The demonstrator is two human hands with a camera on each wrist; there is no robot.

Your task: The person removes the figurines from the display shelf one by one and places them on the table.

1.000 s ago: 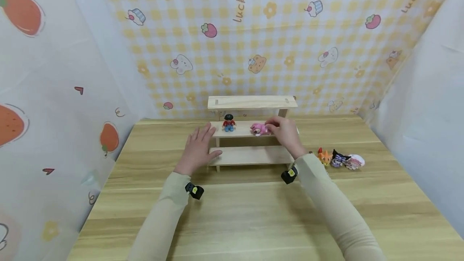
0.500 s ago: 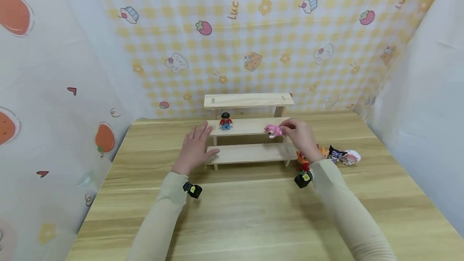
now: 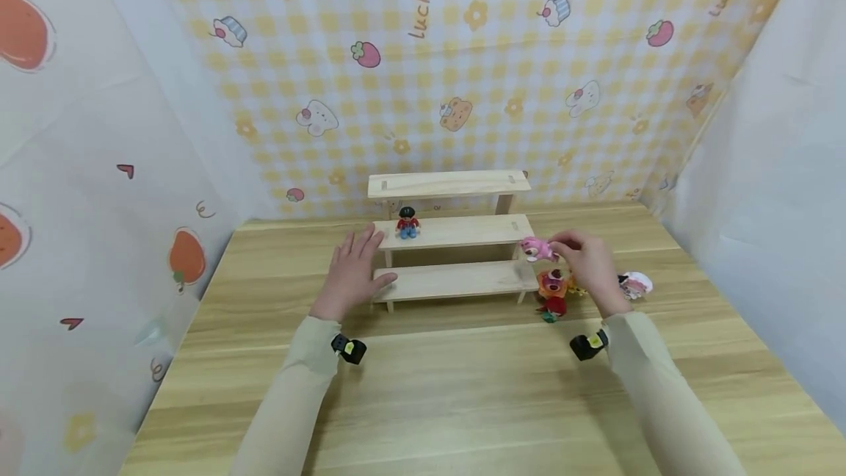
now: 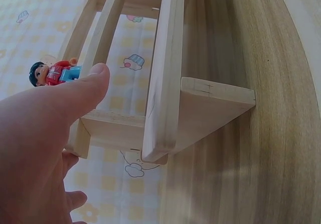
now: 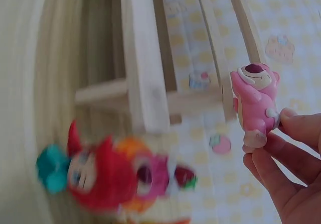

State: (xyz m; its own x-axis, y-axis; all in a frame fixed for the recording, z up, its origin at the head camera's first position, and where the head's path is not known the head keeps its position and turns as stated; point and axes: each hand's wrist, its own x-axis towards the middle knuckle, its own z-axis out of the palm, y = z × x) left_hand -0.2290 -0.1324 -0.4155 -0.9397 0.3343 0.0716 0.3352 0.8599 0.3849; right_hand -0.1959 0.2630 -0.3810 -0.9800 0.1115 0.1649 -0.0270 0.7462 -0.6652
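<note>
A pink bear figurine (image 5: 256, 101) is pinched between the thumb and fingers of my right hand (image 3: 590, 268). It is held in the air just off the right end of the three-tier wooden shelf (image 3: 456, 279). My left hand (image 3: 349, 275) lies at the shelf's left end, fingers spread and fairly straight, touching the middle tier's edge. On that tier, near the left hand, sits a toy figure (image 3: 407, 224) with black hair, a red top and blue trousers. In the left wrist view, the thumb (image 4: 95, 86) lies close to this figure.
Below the right hand, a red-haired figure (image 5: 103, 174) and an orange-and-pink figure (image 3: 552, 283) stand on the wooden table (image 3: 436, 402). A white-and-pink figure (image 3: 636, 285) is farther right, with others partly hidden by the hand. A checked cloth (image 3: 502, 79) hangs behind the shelf.
My right hand has carried the pink bear figurine rightward, from the middle tier to beyond the shelf's right end. The left hand stays at the shelf's left end. The head view shifts slightly.
</note>
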